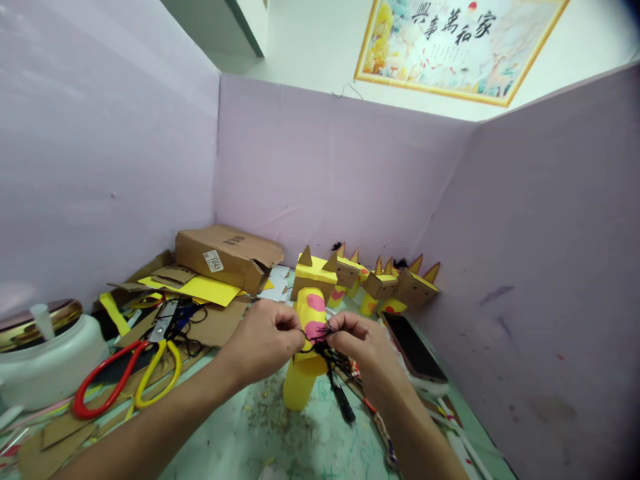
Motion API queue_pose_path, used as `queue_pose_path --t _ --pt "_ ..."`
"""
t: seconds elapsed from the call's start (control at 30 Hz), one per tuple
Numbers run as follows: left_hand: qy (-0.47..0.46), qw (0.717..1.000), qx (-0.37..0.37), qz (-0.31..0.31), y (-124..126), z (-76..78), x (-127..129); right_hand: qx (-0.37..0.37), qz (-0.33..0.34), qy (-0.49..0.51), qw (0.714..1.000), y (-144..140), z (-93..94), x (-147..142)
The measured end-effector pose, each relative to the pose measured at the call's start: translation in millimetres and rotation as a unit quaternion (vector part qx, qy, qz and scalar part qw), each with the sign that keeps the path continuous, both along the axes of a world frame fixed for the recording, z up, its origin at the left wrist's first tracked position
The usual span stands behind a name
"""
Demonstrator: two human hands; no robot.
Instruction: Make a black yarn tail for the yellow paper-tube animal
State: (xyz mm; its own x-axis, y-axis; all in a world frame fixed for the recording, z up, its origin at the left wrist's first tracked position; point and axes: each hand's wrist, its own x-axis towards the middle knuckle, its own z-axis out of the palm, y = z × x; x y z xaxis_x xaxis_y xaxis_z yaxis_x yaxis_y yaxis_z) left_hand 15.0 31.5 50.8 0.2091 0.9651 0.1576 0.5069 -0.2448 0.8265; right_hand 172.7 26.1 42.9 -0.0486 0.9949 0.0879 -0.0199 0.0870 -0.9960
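Observation:
A yellow paper animal figure (311, 303) with pink spots and a cardboard-eared box head stands on the table in front of me. My left hand (273, 330) is closed in a pinch at the left side of its body, on black yarn (320, 339). My right hand (357, 337) pinches the dark strands of that yarn at the figure's right side. The yarn lies across the lower part of the yellow tube, and loose ends hang below. A black capped pen-like stick (343, 405) lies beneath my right hand.
Several similar cardboard-headed figures (383, 285) stand behind, against the wall. Scissors with red and yellow handles (163, 330), a brown box (227, 250), yellow sheets (200, 290) and a white pot (55, 360) are at left. A phone (414, 347) lies at right.

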Motion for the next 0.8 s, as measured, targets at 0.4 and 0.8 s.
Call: queue_pose_path --t 0.4,0.8 --pt "0.115 0.992 0.009 -0.052 -2 7.6 -9 -0.003 0.030 0.037 0.999 5 -12.0 3" --pt "0.024 0.999 0.001 -0.029 -11 1.6 7 0.006 0.040 0.038 0.998 3 -8.9 1"
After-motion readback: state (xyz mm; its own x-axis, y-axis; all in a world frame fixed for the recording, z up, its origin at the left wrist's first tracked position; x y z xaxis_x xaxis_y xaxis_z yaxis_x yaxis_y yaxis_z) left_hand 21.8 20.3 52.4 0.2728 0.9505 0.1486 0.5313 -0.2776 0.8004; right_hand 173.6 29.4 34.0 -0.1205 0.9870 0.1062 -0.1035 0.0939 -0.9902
